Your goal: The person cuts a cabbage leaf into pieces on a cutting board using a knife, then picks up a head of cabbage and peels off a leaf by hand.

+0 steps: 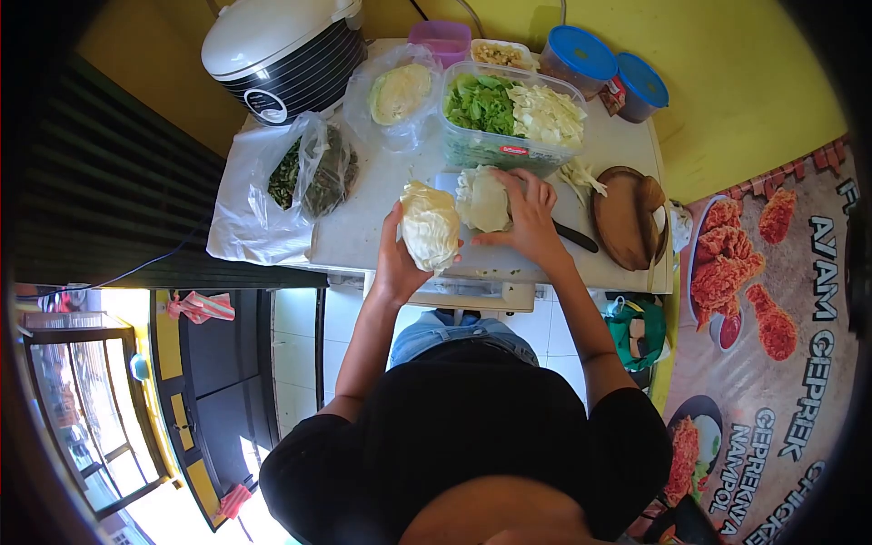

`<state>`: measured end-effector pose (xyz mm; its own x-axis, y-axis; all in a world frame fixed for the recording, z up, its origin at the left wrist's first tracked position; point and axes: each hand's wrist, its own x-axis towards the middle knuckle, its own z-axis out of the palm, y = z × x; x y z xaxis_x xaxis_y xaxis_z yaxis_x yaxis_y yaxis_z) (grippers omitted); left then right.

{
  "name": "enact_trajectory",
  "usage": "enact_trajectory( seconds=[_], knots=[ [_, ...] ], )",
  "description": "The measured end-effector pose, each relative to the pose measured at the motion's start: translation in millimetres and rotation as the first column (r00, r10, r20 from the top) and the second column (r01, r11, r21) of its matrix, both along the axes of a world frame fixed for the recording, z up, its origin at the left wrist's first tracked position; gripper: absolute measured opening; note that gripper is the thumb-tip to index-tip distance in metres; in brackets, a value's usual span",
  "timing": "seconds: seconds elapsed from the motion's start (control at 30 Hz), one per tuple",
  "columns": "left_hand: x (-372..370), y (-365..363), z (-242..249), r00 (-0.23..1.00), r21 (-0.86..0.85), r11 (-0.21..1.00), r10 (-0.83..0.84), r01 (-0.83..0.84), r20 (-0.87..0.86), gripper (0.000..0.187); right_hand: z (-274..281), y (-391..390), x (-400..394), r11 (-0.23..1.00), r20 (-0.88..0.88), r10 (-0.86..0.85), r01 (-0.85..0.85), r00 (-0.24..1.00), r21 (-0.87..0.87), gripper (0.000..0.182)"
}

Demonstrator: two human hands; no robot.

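Observation:
My left hand (397,270) is wrapped around a pale cabbage chunk (431,227), held up at the front of the table. Just right of it, another cabbage piece (482,198) is above a light cutting board (446,182). My right hand (530,221) grips that piece by its right side, thumb below and fingers above. A knife with a dark handle (576,238) lies right of my right hand, its blade mostly hidden. Behind both hands stands a clear plastic container (490,145) holding cut green leaves (480,103) and shredded cabbage (549,116).
Beyond the left hand are bagged dark greens (331,173), a bagged cabbage half (400,94) and a rice cooker (282,59). A wooden mortar (624,218) sits at right near loose cabbage shreds (581,175). Blue-lidded tubs (581,54) and a purple container (440,38) line the back.

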<state>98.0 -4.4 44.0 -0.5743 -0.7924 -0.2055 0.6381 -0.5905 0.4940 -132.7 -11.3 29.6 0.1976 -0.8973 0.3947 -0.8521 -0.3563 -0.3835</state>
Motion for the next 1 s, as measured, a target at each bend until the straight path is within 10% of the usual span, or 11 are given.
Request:
enact_trajectory(
  seconds=[0.33,0.5,1.0],
  knots=[
    [-15.4,14.7,7.5,0.959,-0.116,0.979,0.190,-0.168,0.211,0.062,25.5,25.9,10.7,0.998,0.238,0.008,-0.022,0.971,0.054,0.076],
    [-15.2,28.6,14.3,0.896,-0.401,0.915,0.144,0.041,0.420,0.075,39.7,42.6,39.8,0.947,0.678,0.266,-0.315,0.685,-0.053,0.048],
    [-19.7,37.6,23.7,0.812,-0.609,0.776,0.244,0.164,0.530,0.100,15.7,52.3,29.5,0.945,0.765,0.296,-0.293,0.572,-0.146,0.013]
  ],
)
